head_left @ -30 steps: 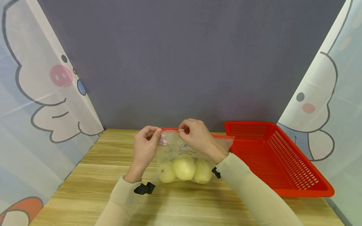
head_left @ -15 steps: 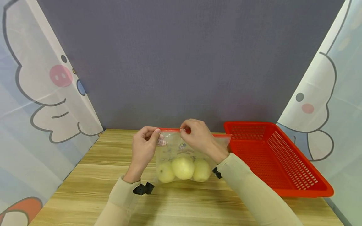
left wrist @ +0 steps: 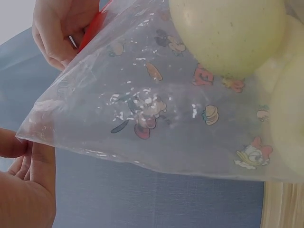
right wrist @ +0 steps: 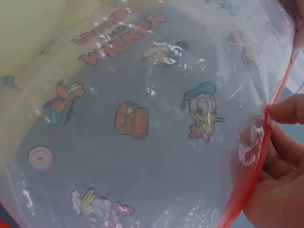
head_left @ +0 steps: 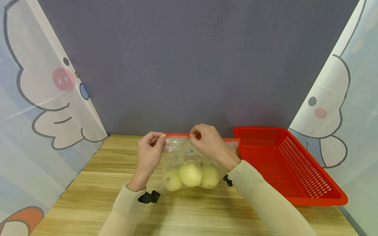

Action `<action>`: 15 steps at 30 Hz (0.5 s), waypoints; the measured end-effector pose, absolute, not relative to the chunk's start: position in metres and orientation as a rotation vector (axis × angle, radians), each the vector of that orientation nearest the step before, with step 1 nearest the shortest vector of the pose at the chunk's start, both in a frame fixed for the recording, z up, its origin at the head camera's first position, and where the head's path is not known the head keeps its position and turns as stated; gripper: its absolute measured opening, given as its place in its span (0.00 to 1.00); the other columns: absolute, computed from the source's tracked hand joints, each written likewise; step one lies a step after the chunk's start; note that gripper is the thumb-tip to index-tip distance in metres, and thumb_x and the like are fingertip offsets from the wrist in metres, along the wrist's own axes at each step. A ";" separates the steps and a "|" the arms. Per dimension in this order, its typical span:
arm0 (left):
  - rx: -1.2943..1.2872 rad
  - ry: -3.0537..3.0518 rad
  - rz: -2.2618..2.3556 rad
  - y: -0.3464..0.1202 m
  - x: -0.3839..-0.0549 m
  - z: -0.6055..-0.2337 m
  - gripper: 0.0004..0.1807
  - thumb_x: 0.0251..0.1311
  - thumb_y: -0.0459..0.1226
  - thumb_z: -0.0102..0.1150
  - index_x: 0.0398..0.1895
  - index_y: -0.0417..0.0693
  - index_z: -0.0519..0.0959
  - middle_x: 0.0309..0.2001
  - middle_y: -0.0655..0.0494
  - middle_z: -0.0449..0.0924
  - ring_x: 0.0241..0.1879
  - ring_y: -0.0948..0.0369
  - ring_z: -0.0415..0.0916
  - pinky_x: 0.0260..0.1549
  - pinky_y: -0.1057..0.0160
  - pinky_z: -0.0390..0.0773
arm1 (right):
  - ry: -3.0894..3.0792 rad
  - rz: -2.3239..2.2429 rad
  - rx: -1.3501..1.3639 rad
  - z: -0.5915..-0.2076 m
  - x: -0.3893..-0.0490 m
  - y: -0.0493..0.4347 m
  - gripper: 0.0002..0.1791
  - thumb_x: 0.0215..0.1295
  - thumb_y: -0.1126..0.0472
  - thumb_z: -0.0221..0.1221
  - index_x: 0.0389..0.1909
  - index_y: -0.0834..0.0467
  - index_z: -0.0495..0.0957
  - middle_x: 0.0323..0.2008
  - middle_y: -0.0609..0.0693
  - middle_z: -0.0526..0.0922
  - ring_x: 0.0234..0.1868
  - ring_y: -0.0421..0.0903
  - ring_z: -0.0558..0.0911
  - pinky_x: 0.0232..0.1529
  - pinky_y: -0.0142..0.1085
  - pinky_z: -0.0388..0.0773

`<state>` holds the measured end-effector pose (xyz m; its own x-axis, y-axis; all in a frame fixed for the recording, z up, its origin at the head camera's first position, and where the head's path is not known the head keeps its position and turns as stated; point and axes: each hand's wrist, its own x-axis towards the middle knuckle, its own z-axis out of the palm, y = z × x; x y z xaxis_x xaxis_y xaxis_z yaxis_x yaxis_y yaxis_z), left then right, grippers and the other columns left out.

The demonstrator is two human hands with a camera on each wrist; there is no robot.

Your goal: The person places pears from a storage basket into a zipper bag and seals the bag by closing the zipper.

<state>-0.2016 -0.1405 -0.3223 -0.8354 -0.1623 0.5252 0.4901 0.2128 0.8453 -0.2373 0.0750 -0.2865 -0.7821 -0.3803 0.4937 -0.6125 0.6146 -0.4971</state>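
Note:
A clear zip bag (head_left: 177,155) with cartoon prints and a red zip strip (head_left: 177,135) hangs upright between my hands. At its bottom, three pale yellow-green round fruits (head_left: 190,175) sit side by side. My left hand (head_left: 149,152) pinches the bag's upper left corner between thumb and index finger, as the left wrist view also shows. My right hand (head_left: 208,142) pinches the red strip near its middle, covering part of it. In the right wrist view, a small whitish piece (right wrist: 271,123) shows on the strip between thumb and finger.
A red slotted plastic basket (head_left: 322,173) stands on the wooden table (head_left: 189,216) to the right, its left side near the bag. Behind the table rises a dark grey panel (head_left: 189,65). Cartoon-printed curtains (head_left: 38,98) flank both sides.
My right hand has slid slightly to the right along the red strip, away from my left hand. The bag with its fruits and my left hand have shifted a little left.

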 end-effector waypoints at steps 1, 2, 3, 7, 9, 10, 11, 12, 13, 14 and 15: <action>-0.302 -1.979 -1.669 -0.141 -0.202 -0.323 0.08 0.70 0.35 0.62 0.39 0.36 0.84 0.29 0.42 0.84 0.22 0.62 0.80 0.20 0.67 0.76 | -2.498 0.956 0.798 -0.287 -0.238 0.075 0.07 0.66 0.63 0.58 0.35 0.57 0.85 0.34 0.47 0.83 0.32 0.42 0.78 0.35 0.37 0.78; -0.301 -1.978 -1.671 -0.141 -0.202 -0.323 0.08 0.70 0.35 0.62 0.39 0.36 0.83 0.29 0.42 0.84 0.22 0.62 0.80 0.20 0.67 0.76 | -2.492 0.957 0.798 -0.287 -0.238 0.076 0.07 0.66 0.64 0.59 0.35 0.57 0.85 0.33 0.47 0.83 0.31 0.42 0.78 0.35 0.37 0.78; -0.297 -1.978 -1.667 -0.141 -0.202 -0.323 0.08 0.70 0.35 0.62 0.39 0.36 0.84 0.29 0.42 0.84 0.22 0.62 0.79 0.20 0.67 0.75 | -2.484 0.954 0.798 -0.288 -0.238 0.076 0.07 0.65 0.64 0.59 0.35 0.58 0.85 0.33 0.47 0.84 0.31 0.42 0.78 0.35 0.37 0.78; -0.285 -1.979 -1.650 -0.143 -0.202 -0.324 0.09 0.70 0.35 0.62 0.39 0.35 0.84 0.29 0.42 0.84 0.22 0.62 0.77 0.19 0.68 0.74 | -2.460 0.940 0.795 -0.290 -0.240 0.079 0.06 0.63 0.65 0.60 0.34 0.59 0.85 0.33 0.49 0.84 0.31 0.43 0.78 0.35 0.37 0.78; -0.281 -1.981 -1.646 -0.143 -0.202 -0.324 0.10 0.70 0.36 0.62 0.39 0.35 0.84 0.29 0.42 0.84 0.22 0.62 0.77 0.20 0.68 0.73 | -2.452 0.933 0.793 -0.290 -0.241 0.081 0.06 0.63 0.65 0.60 0.34 0.59 0.85 0.33 0.49 0.84 0.31 0.44 0.78 0.35 0.36 0.79; -0.282 -1.981 -1.649 -0.143 -0.202 -0.324 0.10 0.70 0.36 0.62 0.39 0.35 0.84 0.30 0.42 0.84 0.23 0.62 0.77 0.20 0.68 0.74 | -2.449 0.931 0.793 -0.291 -0.241 0.081 0.06 0.63 0.66 0.60 0.34 0.60 0.85 0.33 0.50 0.84 0.31 0.44 0.79 0.35 0.36 0.79; -0.283 -1.982 -1.649 -0.143 -0.202 -0.324 0.10 0.71 0.36 0.62 0.39 0.35 0.84 0.30 0.42 0.85 0.23 0.62 0.78 0.20 0.68 0.74 | -2.446 0.929 0.793 -0.291 -0.242 0.082 0.06 0.63 0.66 0.60 0.34 0.60 0.85 0.32 0.50 0.84 0.31 0.44 0.79 0.35 0.37 0.79; -0.282 -1.984 -1.648 -0.143 -0.202 -0.324 0.10 0.71 0.36 0.62 0.39 0.36 0.84 0.30 0.43 0.85 0.23 0.62 0.78 0.20 0.68 0.74 | -2.442 0.928 0.794 -0.291 -0.242 0.082 0.06 0.63 0.66 0.60 0.34 0.60 0.85 0.32 0.50 0.84 0.31 0.44 0.79 0.35 0.37 0.79; -0.281 -1.984 -1.650 -0.143 -0.203 -0.324 0.10 0.71 0.36 0.62 0.39 0.36 0.84 0.30 0.43 0.85 0.23 0.62 0.78 0.20 0.68 0.74 | -2.436 0.927 0.797 -0.292 -0.242 0.082 0.06 0.63 0.66 0.60 0.34 0.60 0.85 0.32 0.50 0.84 0.31 0.44 0.79 0.35 0.37 0.79; -0.280 -1.983 -1.650 -0.143 -0.203 -0.324 0.10 0.71 0.36 0.62 0.39 0.36 0.84 0.30 0.43 0.85 0.23 0.62 0.78 0.20 0.68 0.74 | -2.433 0.925 0.798 -0.292 -0.242 0.083 0.06 0.63 0.66 0.60 0.33 0.60 0.85 0.32 0.50 0.84 0.31 0.44 0.78 0.35 0.37 0.79; -0.278 -1.982 -1.649 -0.143 -0.203 -0.324 0.10 0.70 0.36 0.62 0.39 0.36 0.84 0.30 0.43 0.85 0.24 0.62 0.78 0.21 0.68 0.74 | -2.430 0.923 0.800 -0.292 -0.242 0.083 0.06 0.63 0.66 0.60 0.33 0.60 0.85 0.32 0.50 0.84 0.31 0.45 0.78 0.35 0.37 0.79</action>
<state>-0.2028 -0.1432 -0.3240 -0.8322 -0.1795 0.5246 0.4831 0.2295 0.8449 -0.2417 0.0827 -0.2915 -0.7467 -0.3636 0.5570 -0.6417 0.6141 -0.4594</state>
